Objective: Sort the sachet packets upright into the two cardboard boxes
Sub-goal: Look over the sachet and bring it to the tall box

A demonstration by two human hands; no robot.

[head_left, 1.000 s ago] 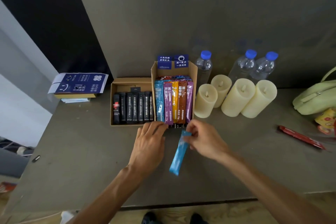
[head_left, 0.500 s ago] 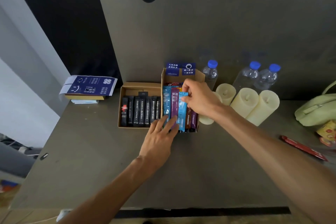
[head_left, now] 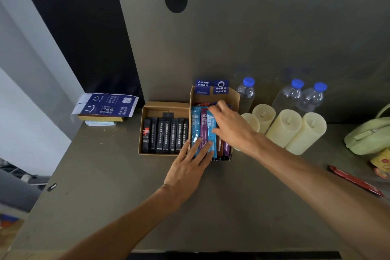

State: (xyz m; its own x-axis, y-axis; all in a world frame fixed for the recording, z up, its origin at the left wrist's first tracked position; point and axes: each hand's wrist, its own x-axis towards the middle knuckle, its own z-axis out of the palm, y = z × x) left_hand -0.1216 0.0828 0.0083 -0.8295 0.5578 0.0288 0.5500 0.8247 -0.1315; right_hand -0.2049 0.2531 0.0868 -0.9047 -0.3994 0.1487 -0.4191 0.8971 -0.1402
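Your right grip (head_left: 232, 126) has brought the pinched blue sachet (head_left: 211, 135) into the box (head_left: 234, 96) below; flat left grip (head_left: 187, 169) steadies the row (head_left: 196, 131); only seating remains.

A: Any legible text?
B: "YOU CAN" and "COFFEE" on the blue carton (head_left: 105, 105), left of centre, plus Chinese lines. White Chinese characters on the blue tabs (head_left: 211, 87) atop the tall box (head_left: 234, 99) and on the blue sachet (head_left: 211, 123); blurred.

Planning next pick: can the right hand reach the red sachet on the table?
Probably yes: the red sachet lies flat and uncovered on the table, to the right; the right hand just needs to release the blue sachet first.
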